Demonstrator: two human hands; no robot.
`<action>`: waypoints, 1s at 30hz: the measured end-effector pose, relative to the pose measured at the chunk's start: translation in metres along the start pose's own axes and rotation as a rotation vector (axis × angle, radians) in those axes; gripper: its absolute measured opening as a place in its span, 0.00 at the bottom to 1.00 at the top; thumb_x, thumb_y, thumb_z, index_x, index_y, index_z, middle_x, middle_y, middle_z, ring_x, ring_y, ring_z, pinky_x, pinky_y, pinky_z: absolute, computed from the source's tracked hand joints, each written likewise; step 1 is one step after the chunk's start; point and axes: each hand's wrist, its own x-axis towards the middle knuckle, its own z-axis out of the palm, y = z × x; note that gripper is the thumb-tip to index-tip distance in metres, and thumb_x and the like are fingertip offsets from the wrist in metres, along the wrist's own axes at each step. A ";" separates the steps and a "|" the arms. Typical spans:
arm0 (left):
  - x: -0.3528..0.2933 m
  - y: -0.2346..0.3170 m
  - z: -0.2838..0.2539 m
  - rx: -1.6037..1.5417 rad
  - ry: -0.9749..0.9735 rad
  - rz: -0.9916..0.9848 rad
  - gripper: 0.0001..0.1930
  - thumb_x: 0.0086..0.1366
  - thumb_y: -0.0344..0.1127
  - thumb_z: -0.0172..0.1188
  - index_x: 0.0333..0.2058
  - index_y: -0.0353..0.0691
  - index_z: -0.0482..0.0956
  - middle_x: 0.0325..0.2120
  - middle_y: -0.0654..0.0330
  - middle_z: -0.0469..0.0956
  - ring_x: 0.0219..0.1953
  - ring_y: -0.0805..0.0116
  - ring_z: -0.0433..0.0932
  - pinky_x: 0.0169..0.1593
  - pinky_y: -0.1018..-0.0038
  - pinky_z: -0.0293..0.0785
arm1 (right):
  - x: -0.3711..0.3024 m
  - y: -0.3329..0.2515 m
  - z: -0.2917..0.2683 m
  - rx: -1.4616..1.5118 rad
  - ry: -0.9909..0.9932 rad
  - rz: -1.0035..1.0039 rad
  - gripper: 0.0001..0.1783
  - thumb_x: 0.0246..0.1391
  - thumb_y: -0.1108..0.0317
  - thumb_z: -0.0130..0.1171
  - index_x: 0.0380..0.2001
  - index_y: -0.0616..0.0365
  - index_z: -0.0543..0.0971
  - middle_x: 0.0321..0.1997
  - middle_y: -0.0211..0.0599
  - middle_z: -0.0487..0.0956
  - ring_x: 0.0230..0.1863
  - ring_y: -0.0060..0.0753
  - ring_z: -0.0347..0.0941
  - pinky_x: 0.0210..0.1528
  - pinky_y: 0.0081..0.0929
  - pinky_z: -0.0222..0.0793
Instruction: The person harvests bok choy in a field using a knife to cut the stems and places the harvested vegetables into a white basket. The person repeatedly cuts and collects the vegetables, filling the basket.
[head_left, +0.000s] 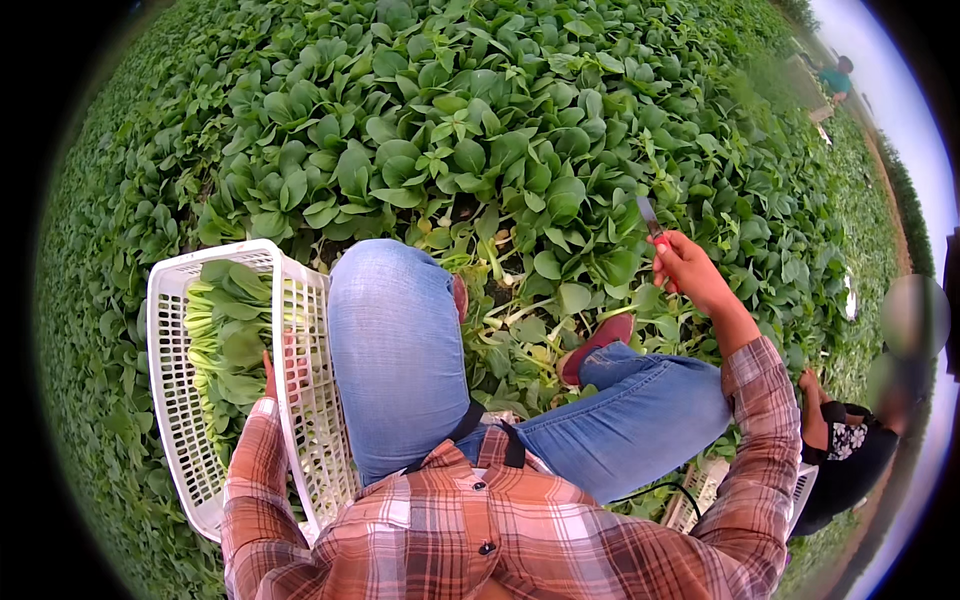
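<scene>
My right hand point(688, 268) is raised over the plants on the right, closed round the red handle of a small knife point(649, 216) whose blade points up and away from me. On my left, a white plastic crate point(300, 330) with slotted walls stands against my knee. Inside it lie cut leafy greens point(235, 315), pale stems to the left and dark leaves to the right. My left hand point(270, 378) reaches into this crate beside the leaves. Its fingers are mostly hidden by the crate wall, so their grip does not show.
Dense rows of growing greens point(450, 110) spread ahead. Cut stems and loose leaves point(500, 320) litter the ground between my legs. Another crate point(700, 490) stands low at the right. A person in dark clothes point(850, 455) works close on the right; another person point(836, 78) is far off.
</scene>
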 end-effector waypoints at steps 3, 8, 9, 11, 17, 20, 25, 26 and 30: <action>-0.029 0.052 0.073 1.007 0.175 0.352 0.20 0.68 0.41 0.45 0.55 0.39 0.69 0.35 0.58 0.76 0.37 0.69 0.74 0.45 0.71 0.71 | -0.005 0.083 -0.044 -0.201 -0.086 0.246 0.09 0.62 0.66 0.44 0.41 0.58 0.68 0.28 0.29 0.73 0.22 0.20 0.71 0.19 0.16 0.61; -0.043 0.212 0.158 1.292 0.563 0.820 0.14 0.67 0.40 0.53 0.42 0.35 0.79 0.27 0.62 0.79 0.31 0.78 0.74 0.41 0.77 0.69 | 0.009 0.175 -0.038 -0.226 -0.287 0.375 0.04 0.58 0.72 0.44 0.36 0.59 0.67 0.27 0.35 0.75 0.19 0.26 0.74 0.17 0.20 0.64; -0.041 0.227 0.209 1.258 0.497 0.907 0.13 0.67 0.38 0.53 0.42 0.35 0.78 0.26 0.63 0.78 0.30 0.77 0.74 0.41 0.77 0.70 | 0.016 0.193 -0.032 -0.180 -0.301 0.367 0.05 0.58 0.71 0.44 0.35 0.60 0.68 0.27 0.36 0.76 0.19 0.26 0.75 0.18 0.21 0.65; -0.031 0.242 0.286 1.191 0.339 0.953 0.10 0.66 0.36 0.54 0.38 0.35 0.79 0.25 0.64 0.77 0.29 0.78 0.73 0.50 0.72 0.68 | 0.036 0.222 -0.014 -0.085 -0.333 0.334 0.07 0.58 0.70 0.44 0.35 0.62 0.69 0.27 0.37 0.77 0.19 0.27 0.76 0.19 0.23 0.68; -0.011 0.133 0.533 1.477 -0.754 0.727 0.06 0.59 0.27 0.59 0.36 0.36 0.79 0.26 0.61 0.80 0.32 0.70 0.79 0.59 0.56 0.61 | 0.079 0.248 0.032 -0.471 -0.215 0.186 0.17 0.56 0.68 0.47 0.48 0.63 0.68 0.34 0.47 0.79 0.32 0.42 0.79 0.28 0.35 0.74; 0.013 0.048 0.599 1.486 -1.308 0.563 0.10 0.57 0.28 0.61 0.40 0.39 0.79 0.30 0.60 0.80 0.36 0.62 0.78 0.62 0.56 0.59 | 0.110 0.306 0.044 -0.455 -0.002 0.075 0.19 0.55 0.68 0.47 0.50 0.62 0.67 0.38 0.54 0.79 0.39 0.49 0.78 0.32 0.38 0.74; 0.067 -0.086 0.648 1.558 -1.578 0.688 0.08 0.55 0.28 0.56 0.34 0.39 0.79 0.25 0.60 0.76 0.34 0.62 0.76 0.64 0.58 0.57 | 0.127 0.323 0.076 0.451 0.196 0.372 0.17 0.60 0.70 0.46 0.51 0.64 0.67 0.25 0.35 0.74 0.20 0.26 0.70 0.22 0.25 0.66; 0.079 -0.108 0.659 1.647 -1.568 0.798 0.06 0.53 0.27 0.56 0.31 0.40 0.79 0.23 0.61 0.74 0.33 0.63 0.76 0.64 0.57 0.56 | 0.124 0.331 0.082 0.499 0.242 0.340 0.16 0.60 0.69 0.46 0.49 0.64 0.68 0.26 0.36 0.74 0.20 0.27 0.71 0.24 0.26 0.68; 0.141 -0.148 0.686 2.121 -1.308 1.210 0.03 0.47 0.28 0.55 0.22 0.42 0.77 0.22 0.63 0.71 0.38 0.66 0.74 0.67 0.50 0.44 | 0.115 0.329 0.097 0.861 0.255 0.340 0.13 0.62 0.66 0.45 0.45 0.62 0.67 0.26 0.35 0.73 0.19 0.23 0.70 0.22 0.25 0.67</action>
